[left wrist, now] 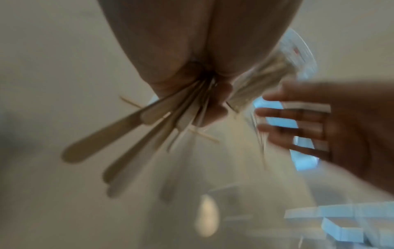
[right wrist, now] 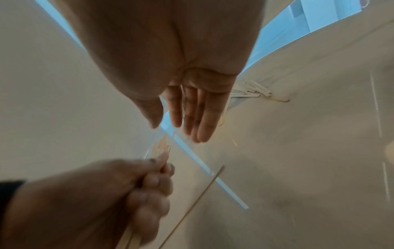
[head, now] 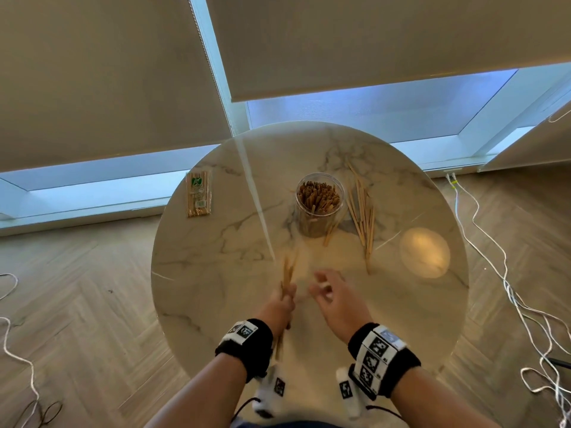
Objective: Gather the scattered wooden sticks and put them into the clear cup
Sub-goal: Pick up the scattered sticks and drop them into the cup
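Note:
My left hand (head: 285, 296) grips a bundle of wooden sticks (head: 288, 273) near the front of the round marble table (head: 216, 248); the sticks fan out from its fist (left wrist: 132, 133). My right hand (head: 324, 288) hovers beside it, fingers straight and spread, holding nothing (right wrist: 192, 118). The clear cup (head: 319, 203) stands mid-table, packed with sticks. A loose pile of sticks (head: 363, 211) lies just right of the cup. One thin stick (right wrist: 196, 202) lies on the table below my right hand.
A sealed packet of skewers (head: 198, 194) lies at the table's left edge. A bright lamp reflection (head: 425, 251) shows on the right of the tabletop. White cables (head: 509, 288) trail over the wooden floor to the right.

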`<state>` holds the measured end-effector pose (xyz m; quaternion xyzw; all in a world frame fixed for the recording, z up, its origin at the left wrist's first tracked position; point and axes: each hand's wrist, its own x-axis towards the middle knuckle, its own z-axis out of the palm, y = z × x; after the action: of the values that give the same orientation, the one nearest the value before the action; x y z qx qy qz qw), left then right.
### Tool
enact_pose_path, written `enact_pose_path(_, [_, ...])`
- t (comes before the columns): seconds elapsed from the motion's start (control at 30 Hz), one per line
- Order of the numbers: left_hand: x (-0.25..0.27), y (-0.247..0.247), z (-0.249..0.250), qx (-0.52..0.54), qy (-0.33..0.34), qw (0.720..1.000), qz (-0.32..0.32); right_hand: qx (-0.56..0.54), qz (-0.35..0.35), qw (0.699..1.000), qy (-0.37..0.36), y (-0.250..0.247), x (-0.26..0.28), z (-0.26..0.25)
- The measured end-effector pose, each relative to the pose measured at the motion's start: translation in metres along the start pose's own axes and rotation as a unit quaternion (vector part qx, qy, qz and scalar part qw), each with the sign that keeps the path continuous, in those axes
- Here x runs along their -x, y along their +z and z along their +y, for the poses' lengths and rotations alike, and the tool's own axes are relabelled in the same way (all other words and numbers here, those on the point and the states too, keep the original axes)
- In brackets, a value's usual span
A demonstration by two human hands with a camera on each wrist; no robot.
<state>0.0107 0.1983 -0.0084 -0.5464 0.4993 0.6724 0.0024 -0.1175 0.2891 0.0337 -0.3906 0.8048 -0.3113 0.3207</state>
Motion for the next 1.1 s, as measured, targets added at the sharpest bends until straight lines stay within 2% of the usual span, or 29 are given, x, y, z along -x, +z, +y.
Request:
enact_pose_path(0.07, [0.008, -0.002, -0.007, -0.139, 0.050, 0.987, -0.063, -0.006, 0.029, 0.999, 0.017, -0.005, -0.013, -0.002])
enact_pose_path(0.1, [0.009, -0.003, -0.010, -0.211, 0.083, 0.970, -0.084, 0.000, 0.023, 0.999, 0.030, -0.006, -0.020, -0.003])
enact_pose_path(0.17, [0.012, 0.000, -0.013, -0.314, 0.127, 0.935, -0.105, 0.016, -0.043, 0.997, 0.054, -0.003, -0.028, -0.007])
enact_pose_path(0.23, [0.013, 0.006, -0.008, -0.346, 0.134, 0.921, -0.117, -0.018, -0.127, 0.988, 0.081, 0.005, -0.030, -0.012])
enact_pose_path(0.3, [0.013, 0.013, -0.002, -0.300, 0.104, 0.939, -0.132, -0.046, -0.146, 0.986, 0.067, 0.013, -0.026, -0.013])
enact_pose_path(0.37, [0.011, 0.008, 0.003, -0.187, 0.069, 0.973, -0.116, -0.025, -0.086, 0.995, 0.047, 0.017, -0.026, -0.004])
enact_pose_path(0.43, [0.004, -0.009, 0.003, -0.142, 0.082, 0.985, -0.047, 0.027, -0.058, 0.997, 0.037, 0.020, -0.028, 0.010])
enact_pose_path(0.5, [-0.004, -0.033, 0.001, -0.197, 0.089, 0.975, 0.044, 0.124, -0.121, 0.985, 0.007, 0.028, -0.030, 0.023])
enact_pose_path(0.57, [-0.012, -0.056, -0.007, -0.182, 0.078, 0.975, 0.105, 0.236, -0.194, 0.950, -0.069, 0.043, -0.030, 0.033])
enact_pose_path(0.67, [-0.017, -0.072, -0.011, -0.078, 0.054, 0.984, 0.150, 0.332, -0.225, 0.905, -0.138, 0.053, -0.031, 0.042])
enact_pose_path(0.73, [-0.020, -0.077, -0.015, -0.053, 0.047, 0.984, 0.164, 0.349, -0.222, 0.903, -0.118, 0.051, -0.027, 0.041])
enact_pose_path(0.8, [-0.021, -0.075, -0.018, -0.085, 0.041, 0.982, 0.161, 0.343, -0.203, 0.914, -0.079, 0.047, -0.022, 0.039])
enact_pose_path(0.9, [-0.018, -0.056, -0.013, -0.137, 0.045, 0.983, 0.117, 0.261, -0.161, 0.952, -0.023, 0.035, -0.016, 0.032])
enact_pose_path(1.0, [-0.008, -0.023, 0.003, -0.059, 0.051, 0.996, 0.049, 0.154, -0.140, 0.978, 0.015, 0.024, -0.016, 0.022])
enact_pose_path(1.1, [-0.010, 0.004, 0.016, 0.013, 0.017, 1.000, -0.001, 0.068, -0.135, 0.989, 0.003, 0.021, -0.020, 0.008])
